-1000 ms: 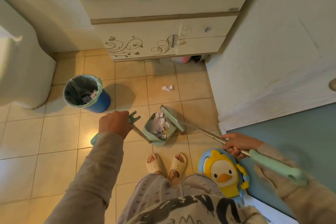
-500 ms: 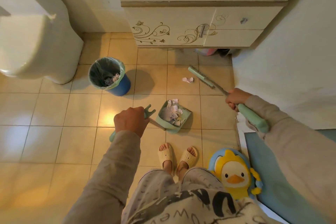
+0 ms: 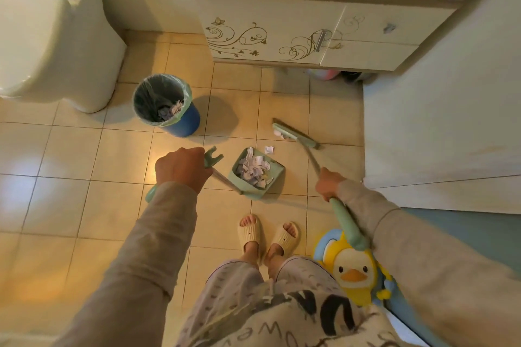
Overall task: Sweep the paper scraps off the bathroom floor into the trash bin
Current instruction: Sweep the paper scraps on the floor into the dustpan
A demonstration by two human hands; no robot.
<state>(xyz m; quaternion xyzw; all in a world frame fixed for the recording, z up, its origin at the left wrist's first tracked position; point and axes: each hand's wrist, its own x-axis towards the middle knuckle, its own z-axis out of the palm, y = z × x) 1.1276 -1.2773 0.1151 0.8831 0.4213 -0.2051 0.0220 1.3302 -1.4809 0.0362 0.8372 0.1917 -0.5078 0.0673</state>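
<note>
While my left hand [image 3: 180,169] grips the dustpan [image 3: 255,175] and right hand [image 3: 328,184] clasps the broom [image 3: 296,136], I'd drag short toward 7 o'clock, trapping the scraps [image 3: 269,149].

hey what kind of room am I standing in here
Most likely a home bathroom: a toilet stands at the left, a vanity cabinet sits against the far wall, and the tiled floor holds a small lined trash bin.

Bare floor tile lies open left of the dustpan [image 3: 258,175] and between it and the trash bin [image 3: 166,105]. Beyond the dustpan stands the cabinet [image 3: 282,34]; to its right a wall [image 3: 439,121] closes the way, and the toilet [image 3: 53,45] crowds the bin's far-left side.
</note>
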